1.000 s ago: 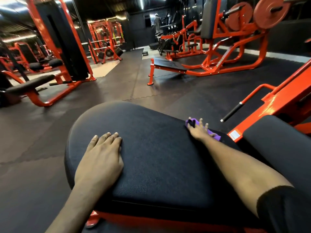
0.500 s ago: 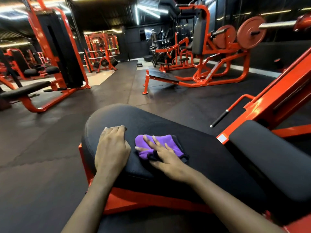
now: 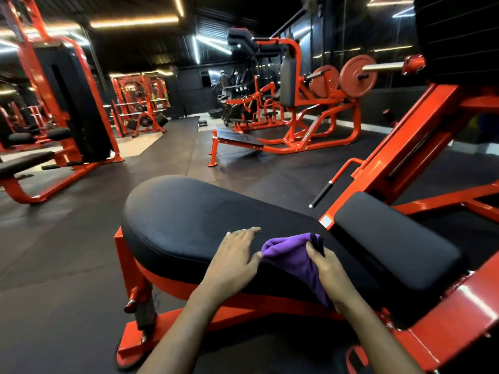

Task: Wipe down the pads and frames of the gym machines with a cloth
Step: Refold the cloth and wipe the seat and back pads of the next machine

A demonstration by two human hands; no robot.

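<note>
Two hands were at the near edge of the wide black seat pad. The left hand lay flat on the vinyl with its fingers straight, holding nothing, its thumb just beside the purple cloth. The right hand had its fingers curled round that cloth, which sat bunched in a lump with one end trailing down past the wrist.

That was the change. A second earlier the right arm had been stretched to the pad's far right edge with the cloth under the hand. Half a second earlier the cloth lay spread flat under splayed fingers in the middle of the pad. By this moment it had been drawn back to the near edge and gathered up off the surface (whether any part of it touched the vinyl was hard to tell). The left hand had stayed flat on the pad throughout.

It looked as though the sweep across the seat top was finished and the cloth was being regathered for a fresh face. The narrower pad to the right and the orange frame probably remained to be wiped.
</note>
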